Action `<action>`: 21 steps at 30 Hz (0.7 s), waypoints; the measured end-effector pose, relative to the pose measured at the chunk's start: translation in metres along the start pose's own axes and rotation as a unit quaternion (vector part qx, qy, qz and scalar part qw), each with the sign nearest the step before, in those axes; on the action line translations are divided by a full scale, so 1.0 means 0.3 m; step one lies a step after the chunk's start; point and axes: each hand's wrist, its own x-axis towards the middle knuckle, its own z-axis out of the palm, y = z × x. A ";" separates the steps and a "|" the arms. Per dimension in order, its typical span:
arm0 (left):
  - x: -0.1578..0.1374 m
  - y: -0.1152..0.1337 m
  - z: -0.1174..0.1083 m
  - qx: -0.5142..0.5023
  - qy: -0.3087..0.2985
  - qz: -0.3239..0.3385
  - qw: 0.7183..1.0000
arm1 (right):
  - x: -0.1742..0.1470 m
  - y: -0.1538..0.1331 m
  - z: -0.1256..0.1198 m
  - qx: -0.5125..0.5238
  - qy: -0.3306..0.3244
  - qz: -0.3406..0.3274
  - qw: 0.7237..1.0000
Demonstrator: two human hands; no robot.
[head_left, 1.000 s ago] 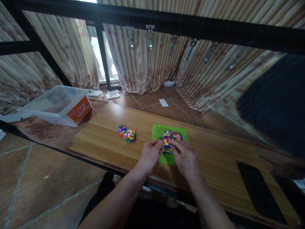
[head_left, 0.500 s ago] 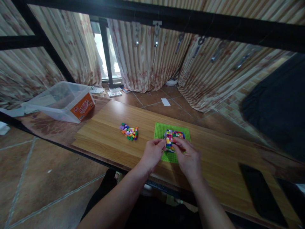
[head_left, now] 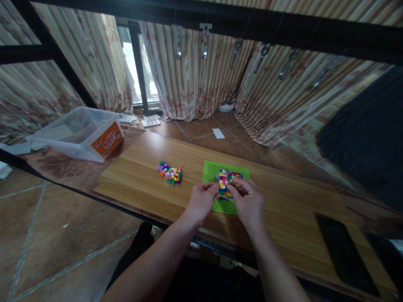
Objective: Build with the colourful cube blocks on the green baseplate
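Observation:
A multicoloured block of toy building bricks (head_left: 224, 179) stands on a green studded baseplate (head_left: 211, 168). At its left side is my left hand (head_left: 202, 199), fingers pinched together against the bricks. My right hand (head_left: 251, 202) reaches over the front right of the block, its thumb and fingers closed at the top. Whether a small loose brick sits between those fingertips is hidden. To the left, a pile of loose coloured bricks (head_left: 170, 172) lies on the wooden board (head_left: 138, 176).
A clear plastic bin (head_left: 78, 133) with an orange label stands at the far left. On the right of the board lies a dark flat object (head_left: 346, 253). Striped curtains (head_left: 195, 79) hang behind, and a black bar (head_left: 220, 25) crosses above.
My right hand's fingers have shifted slightly over the top of the brick block. The left hand stays at the block's side. The whole view has moved a little.

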 end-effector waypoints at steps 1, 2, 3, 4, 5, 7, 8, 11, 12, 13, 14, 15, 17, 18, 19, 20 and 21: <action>-0.001 -0.001 0.000 -0.001 0.001 0.002 1.000 | 0.002 -0.001 -0.001 0.002 -0.002 0.004 1.000; -0.001 -0.002 -0.001 -0.003 0.001 0.003 1.000 | 0.003 -0.004 -0.002 0.003 -0.004 0.008 1.000; 0.000 -0.003 -0.001 -0.005 0.002 0.004 1.000 | 0.005 -0.006 -0.003 0.004 -0.005 0.012 1.000; 0.000 -0.004 -0.002 -0.006 0.001 0.006 1.000 | 0.007 -0.009 -0.003 0.004 -0.006 0.016 1.000; 0.001 -0.005 -0.003 -0.006 0.001 0.008 1.000 | 0.008 -0.011 -0.003 0.004 -0.004 0.019 1.000; 0.004 -0.007 -0.005 -0.001 0.001 0.012 1.000 | 0.011 -0.013 -0.002 0.003 -0.001 0.026 1.000; 0.004 -0.007 -0.006 0.001 0.001 0.014 1.000 | 0.013 -0.013 -0.001 0.002 -0.001 0.029 1.000; 0.005 -0.008 -0.007 0.004 0.007 0.014 1.000 | 0.017 -0.011 0.002 -0.005 -0.007 0.037 0.999; 0.004 -0.008 -0.006 0.005 0.008 0.013 1.000 | 0.018 -0.011 0.003 -0.007 -0.011 0.039 0.999; 0.004 -0.008 -0.005 0.005 0.009 0.011 1.000 | 0.020 -0.011 0.004 -0.011 -0.017 0.042 0.999; 0.003 -0.007 -0.005 0.005 0.009 0.010 1.000 | 0.023 -0.012 0.005 -0.016 -0.021 0.044 0.999; 0.003 -0.006 -0.004 0.004 0.009 0.010 1.000 | 0.025 -0.014 0.006 -0.020 -0.024 0.046 0.998; 0.001 -0.003 -0.001 0.003 0.010 0.008 1.000 | 0.029 -0.020 0.008 -0.030 -0.023 0.048 0.998; 0.001 -0.002 -0.001 0.003 0.011 0.008 1.000 | 0.031 -0.024 0.010 -0.034 -0.020 0.047 0.998; 0.000 0.000 0.000 0.002 0.012 0.008 1.000 | 0.031 -0.028 0.011 -0.038 -0.016 0.046 0.998; -0.002 0.001 0.001 0.002 0.013 0.008 1.000 | 0.030 -0.032 0.012 -0.040 -0.014 0.044 0.998; -0.003 0.002 0.002 0.002 0.014 0.008 1.000 | 0.028 -0.035 0.013 -0.041 -0.014 0.042 0.998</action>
